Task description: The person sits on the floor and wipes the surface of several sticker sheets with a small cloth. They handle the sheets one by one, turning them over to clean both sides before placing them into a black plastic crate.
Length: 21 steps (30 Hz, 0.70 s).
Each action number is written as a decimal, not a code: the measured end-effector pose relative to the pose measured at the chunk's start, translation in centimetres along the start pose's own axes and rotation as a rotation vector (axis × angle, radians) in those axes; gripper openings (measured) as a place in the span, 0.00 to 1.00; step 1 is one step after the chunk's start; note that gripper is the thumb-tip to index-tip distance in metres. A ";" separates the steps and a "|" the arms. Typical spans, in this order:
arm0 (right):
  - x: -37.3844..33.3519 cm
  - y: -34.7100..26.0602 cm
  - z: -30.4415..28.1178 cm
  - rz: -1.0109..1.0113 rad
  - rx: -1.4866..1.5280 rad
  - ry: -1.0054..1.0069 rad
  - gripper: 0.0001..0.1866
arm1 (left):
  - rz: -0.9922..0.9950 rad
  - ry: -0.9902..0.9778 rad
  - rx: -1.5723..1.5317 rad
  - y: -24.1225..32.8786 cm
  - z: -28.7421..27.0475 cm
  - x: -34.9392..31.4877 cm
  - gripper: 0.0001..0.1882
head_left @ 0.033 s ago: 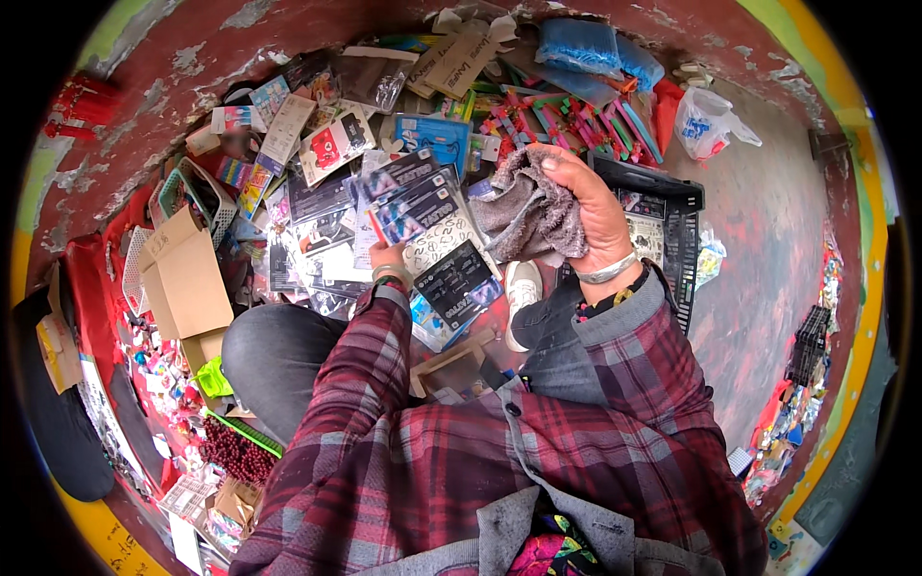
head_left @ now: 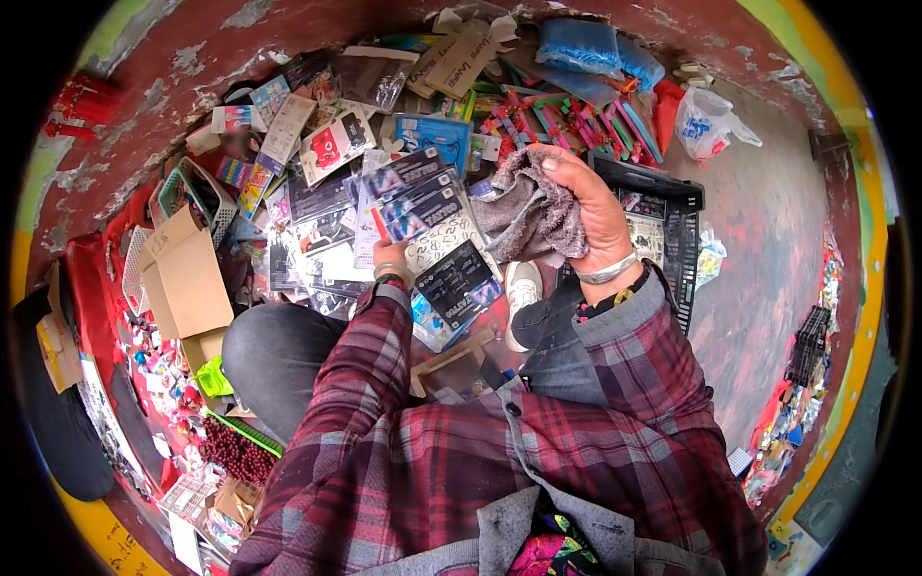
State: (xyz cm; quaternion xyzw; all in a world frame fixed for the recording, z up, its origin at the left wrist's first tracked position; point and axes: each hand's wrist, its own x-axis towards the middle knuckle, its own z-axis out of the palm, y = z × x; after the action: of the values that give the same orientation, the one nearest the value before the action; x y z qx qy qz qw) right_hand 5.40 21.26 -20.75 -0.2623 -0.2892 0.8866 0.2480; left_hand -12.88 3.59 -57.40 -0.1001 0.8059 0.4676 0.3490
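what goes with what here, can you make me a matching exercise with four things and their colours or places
Things:
1. cloth
2. large crate
3. carrier bag
4. cardboard box

Colours and places:
A. black, just right of the right hand
B. white with blue print, on the floor at upper right
C. brown, beside the left knee
D. grey, bunched up and held

Pairs: 1-D, 2-A, 3-B, 4-C
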 end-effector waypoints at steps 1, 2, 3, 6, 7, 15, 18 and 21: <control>0.1 0.1 0.0 -0.004 0.003 -0.013 0.15 | -0.014 -0.061 -0.012 1.1 0.3 -0.7 0.23; 0.1 0.0 0.1 -0.001 0.011 -0.011 0.15 | -0.028 -0.119 -0.026 1.8 0.5 -1.2 0.22; 0.0 0.0 0.2 0.002 0.019 -0.009 0.15 | 0.036 -0.141 -0.041 1.8 0.6 -1.7 0.19; 0.0 0.0 0.3 0.004 0.024 -0.002 0.14 | 0.078 -0.357 0.090 3.0 0.7 -2.4 0.18; 0.0 0.0 0.3 0.003 0.023 0.001 0.14 | 0.139 -0.343 0.111 3.3 1.0 -2.7 0.19; 0.0 0.1 -0.1 -0.002 0.013 0.019 0.14 | 0.289 -0.286 0.373 4.9 4.0 -6.7 0.20; -0.2 -0.1 0.0 -0.010 0.010 0.033 0.14 | 0.514 -0.370 0.243 4.8 5.4 -7.4 0.17; -0.2 -0.4 -0.4 -0.040 0.030 0.021 0.14 | 0.680 -0.300 0.297 5.8 5.7 -9.7 0.16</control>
State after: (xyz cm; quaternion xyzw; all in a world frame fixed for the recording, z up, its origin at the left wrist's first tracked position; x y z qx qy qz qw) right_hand 5.93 21.52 -20.72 -0.2622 -0.2785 0.8828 0.2726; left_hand -5.93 9.87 -48.91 0.2932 0.7920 0.4444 0.2989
